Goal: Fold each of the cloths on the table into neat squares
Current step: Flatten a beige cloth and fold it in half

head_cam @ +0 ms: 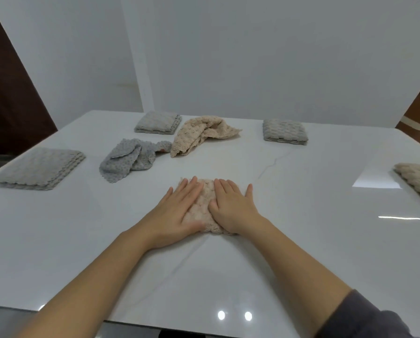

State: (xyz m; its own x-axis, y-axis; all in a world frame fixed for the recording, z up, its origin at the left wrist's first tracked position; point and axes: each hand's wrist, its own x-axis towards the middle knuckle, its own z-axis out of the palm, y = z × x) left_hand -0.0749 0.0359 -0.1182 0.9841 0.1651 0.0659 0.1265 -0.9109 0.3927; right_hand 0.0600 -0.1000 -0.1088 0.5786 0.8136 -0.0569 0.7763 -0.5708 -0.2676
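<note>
Beige cloth (202, 203) – folded small, near centre of table (301, 240), pinned under both my palms. L hand (177, 213) flat, fingers straight, pressing its left half; R hand (230, 208) same on right half, thumbs close over the middle. Beyond, to the left: crumpled grey cloth (128, 159), its end touching crumpled tan cloth (201, 134). Folded grey squares: far one (157, 122), far-right one (285, 131), left one (38, 168). Folded cream cloth (418, 179) at right edge, partly cut off.
</note>
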